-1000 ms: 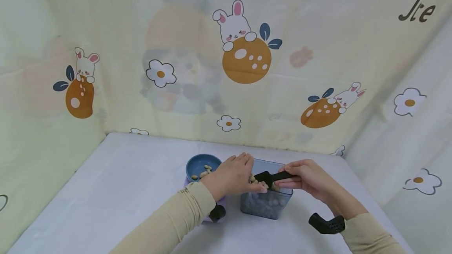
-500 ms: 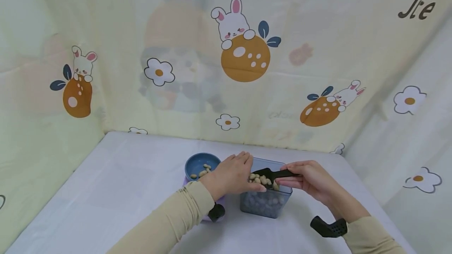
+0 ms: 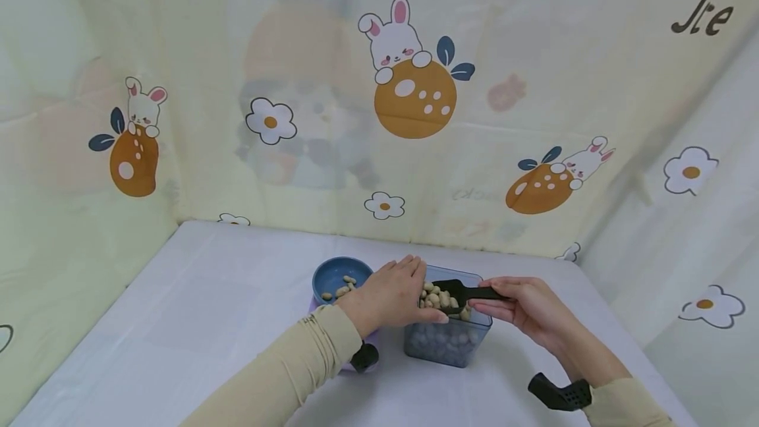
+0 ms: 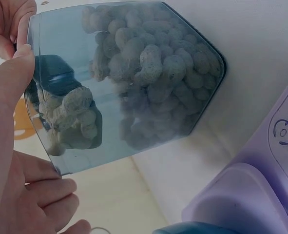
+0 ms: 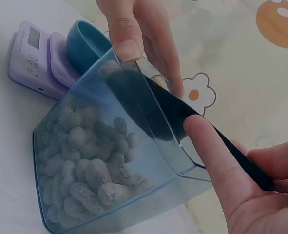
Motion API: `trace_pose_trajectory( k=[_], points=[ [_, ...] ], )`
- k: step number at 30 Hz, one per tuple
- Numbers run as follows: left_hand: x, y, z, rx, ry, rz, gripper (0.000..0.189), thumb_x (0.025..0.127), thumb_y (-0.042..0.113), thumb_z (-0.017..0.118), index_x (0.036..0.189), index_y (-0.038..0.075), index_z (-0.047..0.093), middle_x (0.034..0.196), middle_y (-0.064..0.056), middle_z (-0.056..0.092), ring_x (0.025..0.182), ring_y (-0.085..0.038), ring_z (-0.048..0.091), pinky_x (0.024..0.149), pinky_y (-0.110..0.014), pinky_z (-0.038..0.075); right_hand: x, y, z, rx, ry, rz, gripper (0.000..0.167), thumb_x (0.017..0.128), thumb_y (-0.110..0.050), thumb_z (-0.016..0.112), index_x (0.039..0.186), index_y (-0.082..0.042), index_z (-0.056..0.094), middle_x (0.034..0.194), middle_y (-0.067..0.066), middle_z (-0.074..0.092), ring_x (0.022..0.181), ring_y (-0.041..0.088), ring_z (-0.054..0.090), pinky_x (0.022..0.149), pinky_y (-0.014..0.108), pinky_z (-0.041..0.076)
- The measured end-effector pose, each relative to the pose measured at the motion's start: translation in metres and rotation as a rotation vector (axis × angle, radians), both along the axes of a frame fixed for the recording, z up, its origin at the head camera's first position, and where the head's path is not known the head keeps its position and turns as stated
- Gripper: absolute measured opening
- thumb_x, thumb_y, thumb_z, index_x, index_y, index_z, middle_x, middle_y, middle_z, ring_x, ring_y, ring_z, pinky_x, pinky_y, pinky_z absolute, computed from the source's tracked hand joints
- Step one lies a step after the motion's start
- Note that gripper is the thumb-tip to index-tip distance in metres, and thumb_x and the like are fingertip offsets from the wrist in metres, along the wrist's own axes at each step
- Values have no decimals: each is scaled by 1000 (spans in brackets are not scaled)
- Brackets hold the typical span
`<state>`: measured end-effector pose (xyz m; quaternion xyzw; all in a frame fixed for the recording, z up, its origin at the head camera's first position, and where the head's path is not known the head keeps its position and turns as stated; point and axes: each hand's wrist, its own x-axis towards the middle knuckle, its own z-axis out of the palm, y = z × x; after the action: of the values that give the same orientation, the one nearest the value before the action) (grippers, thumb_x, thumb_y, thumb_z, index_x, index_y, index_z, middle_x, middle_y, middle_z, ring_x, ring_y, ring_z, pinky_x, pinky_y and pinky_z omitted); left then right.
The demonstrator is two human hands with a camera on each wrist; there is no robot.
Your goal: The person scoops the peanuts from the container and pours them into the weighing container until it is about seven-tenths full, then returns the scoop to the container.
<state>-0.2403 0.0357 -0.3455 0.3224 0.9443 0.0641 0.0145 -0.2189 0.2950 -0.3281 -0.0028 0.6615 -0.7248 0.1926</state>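
Observation:
A translucent blue-grey plastic container (image 3: 445, 341) stands on the table, its lower part filled with unshelled peanuts (image 5: 80, 170). My left hand (image 3: 388, 295) grips its left rim, thumb on the near edge and fingers at the far one. A black scoop (image 3: 465, 292) lies within the container's mouth, heaped with peanuts, as its load (image 4: 70, 117) shows through the wall in the left wrist view. My right hand (image 3: 524, 305) holds the scoop's handle over the right rim, one finger lying along it in the right wrist view.
Left of the container, a blue bowl (image 3: 323, 275) with several peanuts sits on a purple kitchen scale (image 5: 29, 63), partly hidden by the left arm. White cloth (image 3: 225, 308) covers the table. A printed curtain (image 3: 320, 84) hangs behind and at the sides.
The right hand has drawn slightly to the right, and the scoop has risen and levelled, with its peanuts now in plain sight. My left hand has stayed at the rim.

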Motion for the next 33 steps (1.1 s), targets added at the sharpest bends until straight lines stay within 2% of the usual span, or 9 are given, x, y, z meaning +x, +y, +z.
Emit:
trace_pose_trajectory(
  k=[7, 14, 18, 26, 33],
  points=[
    [0, 1, -1, 10, -6, 4, 98, 90, 74, 47, 155, 4, 30, 162, -10, 32, 151, -23, 29, 121, -40, 30, 4, 6, -3, -38, -14, -15, 38, 105, -9, 45, 134, 15, 43, 114, 9, 66, 104, 24, 73, 94, 34, 56],
    [0, 2, -1, 14, 5, -6, 97, 90, 74, 47, 155, 3, 31, 161, -11, 33, 151, -23, 29, 121, -40, 31, 9, 15, -5, -102, -20, -10, 23, 105, -9, 46, 115, 0, 65, 113, 10, 69, 104, 24, 72, 94, 33, 56],
    [1, 2, 0, 12, 20, -12, 96, 90, 74, 47, 154, 4, 31, 161, -11, 34, 150, -23, 30, 121, -40, 32, 11, 19, -4, -131, -21, -16, 24, 105, -8, 45, 107, -7, 69, 112, 10, 71, 104, 24, 73, 93, 32, 56],
    [1, -2, -7, 64, 11, -14, 97, 91, 73, 45, 156, 4, 27, 162, -12, 31, 151, -24, 28, 122, -40, 30, 13, 22, 1, -200, 5, 19, 24, 105, -7, 45, 113, -1, 67, 114, 11, 71, 105, 25, 72, 94, 33, 56],
    [-2, -7, -13, 165, -61, -16, 100, 91, 73, 45, 158, 3, 18, 165, -14, 21, 154, -25, 19, 124, -41, 23, 13, 21, 3, -210, 2, 20, 25, 105, -7, 44, 111, -1, 68, 114, 13, 71, 105, 26, 72, 93, 32, 56]
  ],
)
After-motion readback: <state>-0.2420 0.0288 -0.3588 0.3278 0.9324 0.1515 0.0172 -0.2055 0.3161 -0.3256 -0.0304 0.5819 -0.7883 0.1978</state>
